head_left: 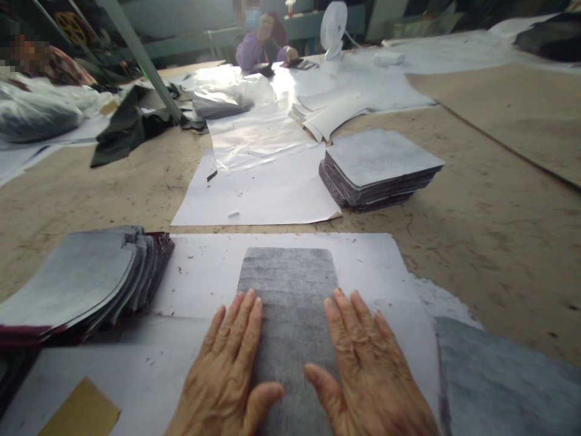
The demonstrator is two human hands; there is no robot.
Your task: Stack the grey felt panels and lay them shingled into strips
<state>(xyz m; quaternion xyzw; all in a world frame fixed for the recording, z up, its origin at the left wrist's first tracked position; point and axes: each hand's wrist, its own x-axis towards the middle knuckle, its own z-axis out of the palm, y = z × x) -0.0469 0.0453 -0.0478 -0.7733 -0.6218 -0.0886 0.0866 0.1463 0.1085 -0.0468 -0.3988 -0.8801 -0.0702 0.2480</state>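
A grey fabric-like panel (290, 327) with rounded far corners lies flat on a white paper sheet (195, 272), its near end cut off by the frame's bottom. My left hand (227, 369) rests flat along its left edge, fingers stretched forward and thumb over the panel. Along the right edge lies my right hand (367, 369), also flat, fingers extended and thumb pointing inward. Neither hand grips anything. To the left sits a stack of similar grey panels (77, 278) with dark red edges. Another grey panel (508, 375) is at the lower right.
Beyond the paper stands a second stack of grey panels (381, 157). A piece of chalk (233, 214) lies on a farther white sheet (263, 200). A metal post (140, 60) rises at the left. Across the table a person (254, 51) in purple sleeves sits near a white roll (333, 24).
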